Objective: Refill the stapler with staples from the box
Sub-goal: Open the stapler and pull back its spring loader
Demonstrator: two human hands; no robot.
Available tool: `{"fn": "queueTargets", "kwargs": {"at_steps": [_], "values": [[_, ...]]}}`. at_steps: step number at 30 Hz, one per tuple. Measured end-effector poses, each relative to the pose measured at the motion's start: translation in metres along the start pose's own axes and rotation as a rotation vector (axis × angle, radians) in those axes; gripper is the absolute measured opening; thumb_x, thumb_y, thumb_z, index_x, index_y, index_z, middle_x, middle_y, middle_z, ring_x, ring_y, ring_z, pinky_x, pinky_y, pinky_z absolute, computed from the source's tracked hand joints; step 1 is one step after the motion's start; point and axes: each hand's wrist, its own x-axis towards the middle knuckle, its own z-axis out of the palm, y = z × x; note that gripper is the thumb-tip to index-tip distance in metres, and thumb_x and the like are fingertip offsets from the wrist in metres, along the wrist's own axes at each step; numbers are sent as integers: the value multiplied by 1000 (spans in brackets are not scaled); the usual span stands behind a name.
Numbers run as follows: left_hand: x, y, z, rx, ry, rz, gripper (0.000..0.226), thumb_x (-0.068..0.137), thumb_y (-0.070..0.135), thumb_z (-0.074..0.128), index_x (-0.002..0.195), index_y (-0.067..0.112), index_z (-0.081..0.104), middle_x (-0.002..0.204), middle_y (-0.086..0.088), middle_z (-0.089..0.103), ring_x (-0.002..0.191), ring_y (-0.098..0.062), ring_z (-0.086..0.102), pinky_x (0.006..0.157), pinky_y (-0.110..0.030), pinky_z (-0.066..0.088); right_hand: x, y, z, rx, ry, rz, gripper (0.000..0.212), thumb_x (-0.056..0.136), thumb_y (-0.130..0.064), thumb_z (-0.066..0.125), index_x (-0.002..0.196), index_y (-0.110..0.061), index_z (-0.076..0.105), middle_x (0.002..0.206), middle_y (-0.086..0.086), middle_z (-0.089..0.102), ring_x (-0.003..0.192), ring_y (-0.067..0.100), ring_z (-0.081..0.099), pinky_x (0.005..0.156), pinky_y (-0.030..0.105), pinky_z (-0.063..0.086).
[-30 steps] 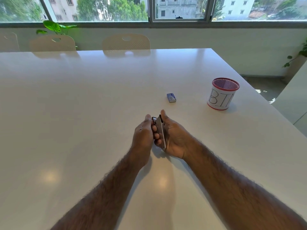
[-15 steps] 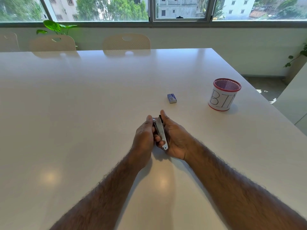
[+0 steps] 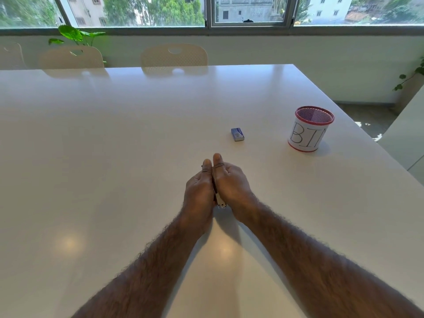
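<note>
**Silver stapler squeezed between two hands**

Silver metal peeks out at the heels of the palms: one stapler [image 3: 220,201], pressed between left hand [image 3: 199,191] and right hand [image 3: 234,183], fingers together, thumbs side by side on top, low over the white desk [image 3: 114,157]. One blue box [image 3: 237,134] lies beyond, apart, closed. One red-rimmed mesh cup [image 3: 308,130] stands right, marked "BIN". Two chairs [image 3: 174,56] behind; box print unreadable.
</note>
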Motion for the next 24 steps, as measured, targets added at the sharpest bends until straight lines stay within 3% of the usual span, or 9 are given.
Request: {"fn": "queueTargets", "kwargs": {"at_steps": [2,4,8,12,16,18,21,24], "values": [[-2,1,2,-59,19,-7,45,98,42,44,110,7,68,104,-13,74,102,-21,69,88,-38,53,-1,1,3,-30,50,-47,55,92,-65,34,91,-25,71,91,-5,74,90,12,68,87,41,56],[-4,1,5,-155,48,-28,42,98,40,46,108,7,69,107,-14,73,103,-21,68,88,-37,52,-3,2,6,-59,92,-84,50,90,-67,35,85,-30,70,86,-12,73,86,5,67,84,36,56],[-3,0,10,-339,82,-79,40,98,36,47,107,2,67,108,-17,71,107,-24,66,94,-38,50,-4,2,10,-90,183,-124,54,91,-64,36,83,-23,70,80,-11,73,79,1,67,78,31,57],[-2,-1,11,-405,81,-143,44,98,38,46,104,0,68,102,-17,73,98,-24,70,82,-36,53,-6,4,11,-127,285,-166,55,94,-60,35,77,-19,67,74,-7,71,72,6,66,71,33,57],[5,-4,11,-470,143,-198,57,98,43,42,73,4,75,75,-12,73,70,-22,72,60,-30,57,-5,1,9,-143,399,-196,55,98,-53,31,79,-13,63,73,1,69,70,16,65,70,36,55],[8,-5,11,-468,137,-205,60,98,43,43,64,7,76,74,-10,73,69,-21,72,60,-31,58,-4,1,9,-149,386,-179,54,98,-53,31,82,-12,62,74,1,68,71,17,64,70,36,54],[7,-4,12,-432,102,-217,54,98,45,43,72,8,73,79,-9,71,74,-21,70,69,-34,59,-6,2,7,-108,357,-153,48,98,-50,35,84,-13,62,75,0,67,72,16,64,70,37,55],[5,-5,15,-420,10,-194,60,100,43,37,70,9,76,76,-9,73,74,-18,72,65,-29,58,-7,0,4,5,381,-165,36,98,-39,41,83,-14,60,70,0,66,67,15,63,65,35,55]]}}
